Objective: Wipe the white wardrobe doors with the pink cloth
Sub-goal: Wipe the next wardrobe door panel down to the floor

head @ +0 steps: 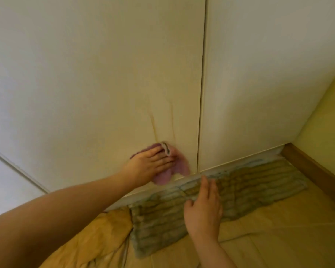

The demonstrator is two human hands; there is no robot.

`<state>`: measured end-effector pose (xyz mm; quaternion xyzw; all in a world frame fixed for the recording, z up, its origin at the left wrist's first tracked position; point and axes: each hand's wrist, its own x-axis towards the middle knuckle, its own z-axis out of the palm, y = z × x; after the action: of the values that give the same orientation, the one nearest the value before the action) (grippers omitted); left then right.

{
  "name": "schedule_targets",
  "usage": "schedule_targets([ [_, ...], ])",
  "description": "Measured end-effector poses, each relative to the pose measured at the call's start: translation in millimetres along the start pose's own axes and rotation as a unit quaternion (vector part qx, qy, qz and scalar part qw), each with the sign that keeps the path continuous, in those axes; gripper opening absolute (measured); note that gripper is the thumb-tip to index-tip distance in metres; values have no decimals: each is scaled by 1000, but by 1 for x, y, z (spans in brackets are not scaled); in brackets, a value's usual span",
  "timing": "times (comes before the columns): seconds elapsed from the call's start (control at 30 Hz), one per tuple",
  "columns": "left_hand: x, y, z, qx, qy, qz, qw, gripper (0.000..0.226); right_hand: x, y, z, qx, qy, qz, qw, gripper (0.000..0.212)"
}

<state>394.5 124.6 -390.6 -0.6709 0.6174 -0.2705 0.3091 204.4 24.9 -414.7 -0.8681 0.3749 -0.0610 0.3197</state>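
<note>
Two white wardrobe doors fill the view, a left door (97, 78) and a right door (259, 84), with a thin vertical gap between them. My left hand (149, 165) presses the crumpled pink cloth (179, 163) flat against the bottom of the left door, fingers straight and pointing right. Faint wet streaks run up the door above the cloth. Lower right, my right hand (203, 207) rests with straight fingers on a striped grey-green pillow (259, 182) lying along the foot of the doors.
Yellow bedding (269, 242) covers the surface below the pillow. A wooden rail (313, 171) runs along the right side beneath a yellow-green wall (329, 117). Another white panel (2, 180) shows at the far left.
</note>
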Motion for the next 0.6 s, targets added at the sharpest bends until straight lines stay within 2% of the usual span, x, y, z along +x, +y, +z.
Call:
schedule_targets([
  [0.07,9,-12,-16,-30,53,-99,993,54,0,0,-1,5,4,-2,1000,72],
  [0.13,13,-12,-18,-24,77,-133,988,56,0,1,-2,-5,-1,1,1000,72],
  [0.27,3,-4,-4,65,-15,15,998,55,0,-3,-7,-17,-8,16,1000,73],
  [0.33,10,-19,-15,90,29,21,995,58,2,-7,-9,-6,-2,17,1000,74],
  [0.4,22,-44,-36,58,88,-68,992,60,5,-10,-10,1,6,10,1000,74],
  [0.47,33,-61,-54,39,150,-170,973,59,6,-12,-10,11,2,7,1000,73],
  [0.5,36,-61,-55,51,165,-194,966,58,5,-13,-11,12,-2,7,1000,73],
  [0.57,34,-46,-43,81,108,-157,978,56,2,-16,-11,8,-6,10,1000,74],
  [0.6,30,-38,-36,103,63,-98,988,56,1,-18,-12,8,-6,11,1000,74],
])
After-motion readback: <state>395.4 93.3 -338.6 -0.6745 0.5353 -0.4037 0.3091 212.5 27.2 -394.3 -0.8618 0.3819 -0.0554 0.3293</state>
